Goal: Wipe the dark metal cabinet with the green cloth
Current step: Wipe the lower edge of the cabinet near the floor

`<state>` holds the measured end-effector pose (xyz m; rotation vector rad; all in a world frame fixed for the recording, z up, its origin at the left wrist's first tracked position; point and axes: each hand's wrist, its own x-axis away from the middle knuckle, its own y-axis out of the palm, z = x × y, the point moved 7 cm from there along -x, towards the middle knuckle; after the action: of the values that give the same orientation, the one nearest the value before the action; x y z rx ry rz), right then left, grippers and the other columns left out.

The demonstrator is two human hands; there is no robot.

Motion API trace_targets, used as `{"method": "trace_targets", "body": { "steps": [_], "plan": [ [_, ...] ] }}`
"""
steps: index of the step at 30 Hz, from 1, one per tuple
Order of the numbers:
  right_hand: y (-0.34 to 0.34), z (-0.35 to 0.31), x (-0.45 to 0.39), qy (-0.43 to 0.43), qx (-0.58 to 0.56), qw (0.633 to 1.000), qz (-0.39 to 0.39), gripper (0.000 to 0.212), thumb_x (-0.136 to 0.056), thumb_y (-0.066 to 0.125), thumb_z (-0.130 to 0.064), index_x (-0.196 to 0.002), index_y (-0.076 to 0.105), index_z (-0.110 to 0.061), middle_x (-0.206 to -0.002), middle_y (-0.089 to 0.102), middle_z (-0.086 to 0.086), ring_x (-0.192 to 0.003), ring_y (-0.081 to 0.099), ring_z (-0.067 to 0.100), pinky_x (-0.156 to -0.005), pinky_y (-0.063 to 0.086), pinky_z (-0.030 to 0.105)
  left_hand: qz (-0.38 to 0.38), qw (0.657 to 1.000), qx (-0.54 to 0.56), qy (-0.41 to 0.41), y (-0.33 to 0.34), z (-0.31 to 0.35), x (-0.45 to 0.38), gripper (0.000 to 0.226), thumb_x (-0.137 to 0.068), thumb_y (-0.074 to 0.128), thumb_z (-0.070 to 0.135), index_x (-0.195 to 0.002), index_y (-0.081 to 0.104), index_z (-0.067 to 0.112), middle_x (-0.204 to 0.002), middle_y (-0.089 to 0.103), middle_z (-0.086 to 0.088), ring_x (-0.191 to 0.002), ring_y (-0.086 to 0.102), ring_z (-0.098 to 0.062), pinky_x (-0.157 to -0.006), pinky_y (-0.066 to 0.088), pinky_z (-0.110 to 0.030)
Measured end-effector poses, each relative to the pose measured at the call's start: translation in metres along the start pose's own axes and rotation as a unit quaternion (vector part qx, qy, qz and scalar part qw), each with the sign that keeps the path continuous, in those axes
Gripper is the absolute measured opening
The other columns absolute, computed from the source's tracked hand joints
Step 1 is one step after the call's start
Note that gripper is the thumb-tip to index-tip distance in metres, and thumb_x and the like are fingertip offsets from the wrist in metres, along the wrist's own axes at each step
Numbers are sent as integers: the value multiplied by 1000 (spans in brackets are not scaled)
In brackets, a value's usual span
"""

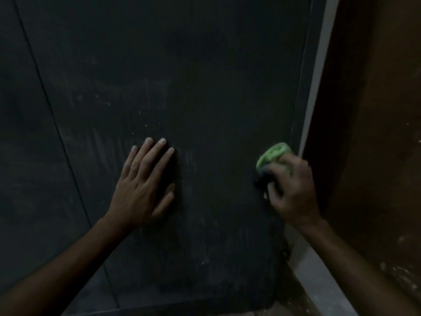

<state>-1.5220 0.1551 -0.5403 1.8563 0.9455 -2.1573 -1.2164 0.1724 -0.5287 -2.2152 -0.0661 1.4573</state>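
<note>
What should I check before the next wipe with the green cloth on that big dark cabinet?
1. Bunched green cloth gripped in the right hand: ok.
2. Cloth touching the dark metal cabinet panel: ok, near its right edge.
3. Left hand flat on the panel, fingers straight, bracing: ok.
4. Left hand out of the cloth's way: not ok if wiping leftwards; it lies in that path.
5. Pale smudges and specks on the panel above the left hand wiped off: not ok.
6. Cloth damp: cannot tell.
</note>
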Motion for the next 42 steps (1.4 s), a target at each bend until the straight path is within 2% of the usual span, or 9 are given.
{"method": "trace_targets", "body": {
  "steps": [3, 8, 15, 20, 22, 26, 32, 38, 42],
  "plan": [
    [-1, -11, -12, 58, -9, 997, 54, 65, -74, 63, -9, -137, 45, -8, -130, 50, 19, -116, 47, 36, -100, 39, 44, -2, 1000, 4, -11, 1, 4, 0, 73, -95, 49, 43, -154, 30, 6, -164, 19, -15, -153, 13, -36, -124, 11, -54],
    [27, -47, 76, -156, 17, 960, -230, 104, -44, 93, -8, -135, 43, -11, -130, 51, 11, -110, 50, 25, -86, 53, 35, -5, 1000, 4, -7, 0, 4, -1, 73, -94, 49, 44, -154, 31, 7, -164, 19, -16, -153, 13, -36, -124, 12, -54],
    [-11, 0, 12, 90, -112, 989, -41, 69, -65, 78, 11, -127, 53, -4, -129, 44, 19, -122, 47, 22, -105, 40, 17, -11, 999, 5, 36, 6, 20, 7, 68, -93, 54, 39, -150, 37, 5, -160, 28, -18, -152, 20, -36, -122, 16, -56],
    [8, -33, 76, -113, 18, 969, -218, 41, -67, 85, -5, -107, 75, -8, -113, 62, 24, -92, 68, 40, -75, 59, 43, -23, 997, 16, 76, 13, 29, 11, 65, -93, 54, 36, -150, 38, 7, -158, 32, -17, -150, 24, -34, -122, 19, -56],
    [-6, -8, 68, -123, 67, 975, -173, 54, -62, 89, -8, -113, 71, -15, -109, 60, 27, -87, 65, 45, -71, 55, 47, -23, 997, 15, 72, 12, 20, 15, 66, -93, 54, 36, -150, 38, 7, -159, 31, -16, -151, 23, -34, -122, 19, -56],
    [-8, 10, 30, 106, 15, 994, -34, 77, -59, 81, 8, -126, 56, -19, -114, 52, 22, -101, 54, 37, -82, 50, 38, -22, 998, 5, 60, 10, 16, 17, 68, -93, 54, 37, -150, 38, 5, -159, 31, -17, -151, 22, -35, -122, 18, -57],
    [25, -47, 112, -159, 58, 946, -276, 57, -47, 98, -26, -100, 78, -20, -102, 71, 16, -81, 71, 29, -61, 59, 34, -36, 997, 0, 69, 9, 20, 17, 69, -92, 53, 38, -150, 38, 5, -159, 30, -17, -152, 20, -35, -123, 16, -55],
    [30, -36, 50, 52, -12, 995, -84, 68, -59, 80, 0, -121, 59, -19, -124, 48, 14, -105, 57, 34, -81, 56, 38, -45, 997, 8, 61, 7, 21, 17, 69, -93, 53, 39, -151, 36, 5, -160, 29, -17, -152, 20, -35, -123, 17, -55],
    [54, -77, 96, -165, 3, 963, -211, 50, -60, 90, -19, -107, 74, -23, -111, 66, 15, -93, 64, 30, -76, 54, 36, -46, 997, 5, 58, 6, 20, 18, 70, -93, 52, 39, -151, 36, 5, -159, 29, -18, -151, 20, -35, -122, 18, -56]
  ]
}}
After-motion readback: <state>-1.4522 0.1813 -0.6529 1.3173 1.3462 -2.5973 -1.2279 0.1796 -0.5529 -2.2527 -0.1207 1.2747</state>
